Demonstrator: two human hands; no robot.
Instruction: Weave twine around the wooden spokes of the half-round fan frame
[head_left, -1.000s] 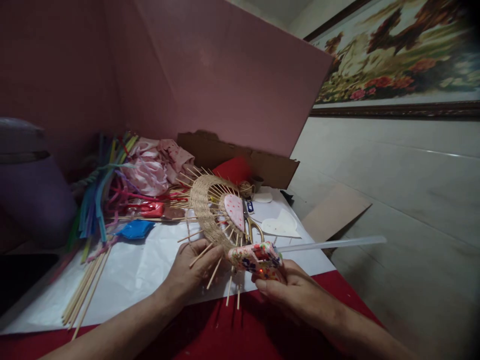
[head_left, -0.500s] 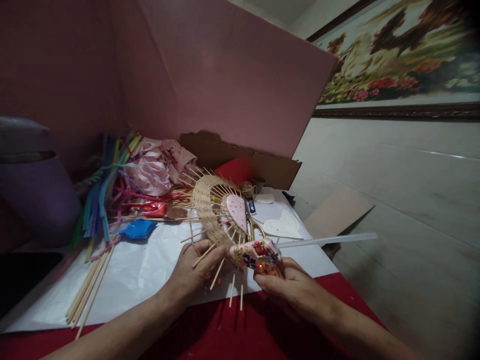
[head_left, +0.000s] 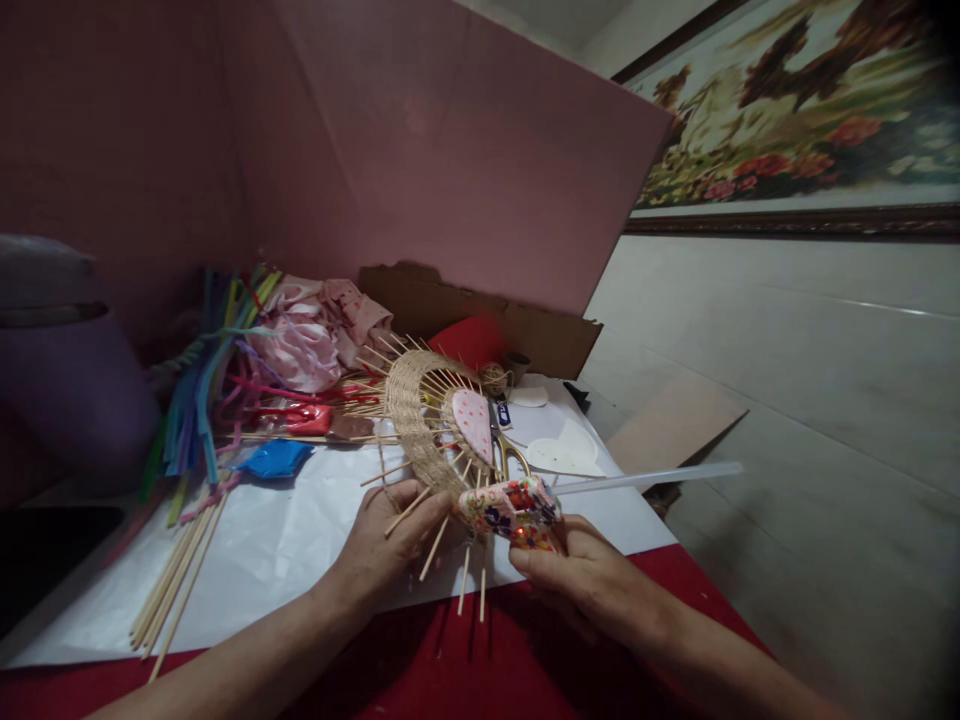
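Note:
A round wheel of wooden sticks woven with twine (head_left: 411, 410) is held up over the table, a pink dotted patch (head_left: 472, 425) at its centre. My left hand (head_left: 401, 530) pinches its lower left rim, with sticks poking out past the fingers. My right hand (head_left: 577, 565) is wrapped round a flower-patterned glue gun (head_left: 517, 510), its tip against the lower part of the weave. A long clear glue stick (head_left: 660, 478) juts from the gun's back. Gold-handled scissors (head_left: 511, 462) lie behind the gun.
Loose sticks (head_left: 180, 575), a blue packet (head_left: 276, 458), colourful pipe cleaners (head_left: 199, 400) and pink cloth (head_left: 300, 340) lie at left. White cut pieces (head_left: 566, 450) rest on the paper sheet at right. A cardboard strip (head_left: 555, 345) and red object (head_left: 469, 342) stand behind.
The glue stick's free end has shifted slightly left and up. Both hands, the woven wheel and the glue gun stay nearly where they were.

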